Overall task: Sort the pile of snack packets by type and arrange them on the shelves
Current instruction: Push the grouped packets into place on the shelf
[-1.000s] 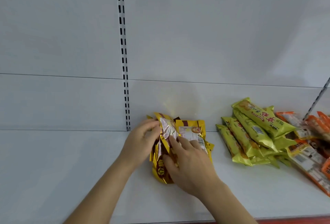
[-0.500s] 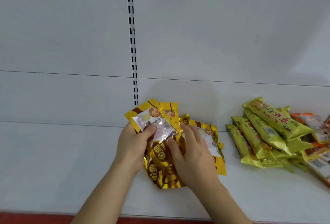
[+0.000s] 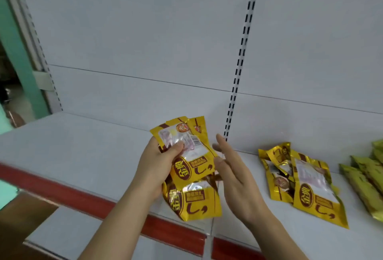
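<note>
My left hand (image 3: 157, 164) grips a bunch of gold-and-brown snack packets (image 3: 192, 162), lifted above the white shelf (image 3: 83, 147), thumb across the top packet's clear window. Beside them my right hand (image 3: 234, 174) is held flat with straight fingers, its fingertips at the packets' right edge. More gold-and-brown packets (image 3: 306, 187) lie in a loose heap on the shelf to the right. At the far right edge lie yellow-green packets (image 3: 369, 179).
A red price strip (image 3: 68, 193) runs along the shelf's front edge, with a lower white shelf (image 3: 68, 230) below it. A slotted upright (image 3: 240, 62) divides the white back panel. A green post (image 3: 18, 56) stands at far left.
The left hand has lifted a bunch of gold packets off the heap and carried it left. The right hand has let go and opened. The view has swung left.
</note>
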### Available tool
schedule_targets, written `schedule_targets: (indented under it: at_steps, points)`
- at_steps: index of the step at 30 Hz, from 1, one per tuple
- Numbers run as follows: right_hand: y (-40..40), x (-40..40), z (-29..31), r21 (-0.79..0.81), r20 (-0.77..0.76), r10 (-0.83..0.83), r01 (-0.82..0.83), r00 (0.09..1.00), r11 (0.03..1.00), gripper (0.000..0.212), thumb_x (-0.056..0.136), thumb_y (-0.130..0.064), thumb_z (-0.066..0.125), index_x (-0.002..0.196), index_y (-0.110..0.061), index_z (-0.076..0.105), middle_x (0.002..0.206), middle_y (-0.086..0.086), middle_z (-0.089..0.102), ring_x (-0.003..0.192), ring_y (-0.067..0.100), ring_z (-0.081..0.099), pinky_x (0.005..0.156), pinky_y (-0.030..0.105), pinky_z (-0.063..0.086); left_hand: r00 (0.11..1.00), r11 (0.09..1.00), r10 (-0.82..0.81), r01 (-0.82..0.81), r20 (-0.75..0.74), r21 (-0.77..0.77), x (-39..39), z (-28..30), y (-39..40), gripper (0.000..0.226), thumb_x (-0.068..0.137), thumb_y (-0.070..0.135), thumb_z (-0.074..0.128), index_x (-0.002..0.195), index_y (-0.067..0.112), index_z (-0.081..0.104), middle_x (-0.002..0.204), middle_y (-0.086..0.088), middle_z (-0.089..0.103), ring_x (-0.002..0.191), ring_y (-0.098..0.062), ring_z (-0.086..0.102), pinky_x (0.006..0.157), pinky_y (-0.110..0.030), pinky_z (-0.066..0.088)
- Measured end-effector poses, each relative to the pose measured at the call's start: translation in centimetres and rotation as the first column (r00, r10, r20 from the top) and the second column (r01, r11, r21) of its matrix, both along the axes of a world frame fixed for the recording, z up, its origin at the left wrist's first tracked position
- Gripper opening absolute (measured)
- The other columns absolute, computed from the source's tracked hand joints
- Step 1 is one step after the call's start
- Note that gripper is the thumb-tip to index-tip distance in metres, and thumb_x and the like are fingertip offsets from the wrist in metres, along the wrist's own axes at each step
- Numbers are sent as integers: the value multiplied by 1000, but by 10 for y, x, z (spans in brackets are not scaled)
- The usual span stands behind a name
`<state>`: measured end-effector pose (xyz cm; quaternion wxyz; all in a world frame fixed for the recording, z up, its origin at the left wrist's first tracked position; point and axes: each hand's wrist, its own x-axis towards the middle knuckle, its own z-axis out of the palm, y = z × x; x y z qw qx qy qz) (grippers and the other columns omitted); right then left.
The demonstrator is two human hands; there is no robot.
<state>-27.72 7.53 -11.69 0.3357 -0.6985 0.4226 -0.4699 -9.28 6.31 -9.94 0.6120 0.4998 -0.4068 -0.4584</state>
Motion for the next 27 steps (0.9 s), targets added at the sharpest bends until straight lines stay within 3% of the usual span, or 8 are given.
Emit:
schedule_targets:
  at_steps: [5, 8, 12, 16, 18, 21, 24, 27]
  points:
    - [1, 79, 7, -341, -523, 18, -228, 852, 912, 93, 87, -7, 60, 158, -41, 11, 165, -18, 8, 151, 7, 17, 111, 26, 35, 992, 986, 115, -108, -48, 124, 105, 7, 7, 43, 86, 16, 82, 123, 19, 61, 107, -13, 77, 86, -29, 78, 81, -50, 64]
    - [-4, 157, 7, -493, -490, -23, -255, 871, 832, 86, 83, -15, 78, 155, -26, 33, 162, -4, 27, 149, 18, 27, 113, 31, 35, 997, 972, 72, -64, -28, 225, 167, 14, 16, 56, 83, 20, 85, 129, 17, 54, 104, -15, 76, 78, -28, 78, 69, -42, 64]
    - [-20, 241, 14, -585, -365, -33, -201, 931, 786, 49, 76, 2, 74, 118, -22, 70, 120, -9, 67, 110, 12, 64, 88, 28, 54, 999, 957, 5, 6, -37, 290, 250, 22, 32, 34, 92, 16, 73, 113, 2, 50, 81, -15, 66, 51, -21, 69, 50, -31, 56]
    - [-32, 302, 30, -486, -314, -82, -86, 946, 870, 18, 86, -3, 73, 91, -21, 75, 78, -14, 71, 69, 3, 64, 61, 26, 51, 958, 949, -52, 136, -282, 284, 320, 36, 39, 43, 104, 45, 55, 120, 5, 57, 94, -29, 75, 80, -39, 77, 67, -43, 65]
    - [-41, 326, 44, -298, -212, -92, 25, 973, 954, 13, 94, -22, 69, 82, -20, 72, 64, -12, 67, 58, 6, 61, 56, 27, 48, 999, 957, -27, 17, 30, 289, 348, 37, 31, 61, 102, 68, 32, 115, 16, 59, 92, -24, 77, 81, -34, 77, 67, -37, 64]
    - [-63, 354, 56, -62, -185, -23, 12, 982, 998, 14, 93, -36, 69, 83, -27, 74, 76, -7, 74, 71, 13, 70, 74, 38, 59, 698, 989, 85, -143, 711, 23, 382, 35, 11, 79, 86, 88, 11, 93, 24, 55, 85, -3, 64, 73, -15, 59, 70, -22, 49]
    - [-84, 380, 59, 52, -176, 96, -88, 980, 995, 13, 92, -33, 71, 86, -22, 74, 81, 1, 76, 78, 22, 73, 80, 50, 60, 706, 997, -6, 56, 708, -48, 404, 43, -12, 61, 79, 87, 39, 100, 33, 58, 97, 21, 58, 83, 8, 53, 81, -10, 42]
    - [-102, 405, 60, 123, -90, 182, -170, 979, 978, 9, 92, -23, 72, 92, -14, 73, 84, 4, 77, 80, 21, 75, 81, 46, 61, 799, 992, -111, 128, 590, 14, 426, 46, -42, 54, 78, 68, 70, 110, 25, 64, 104, 9, 74, 95, -8, 72, 93, -42, 58]
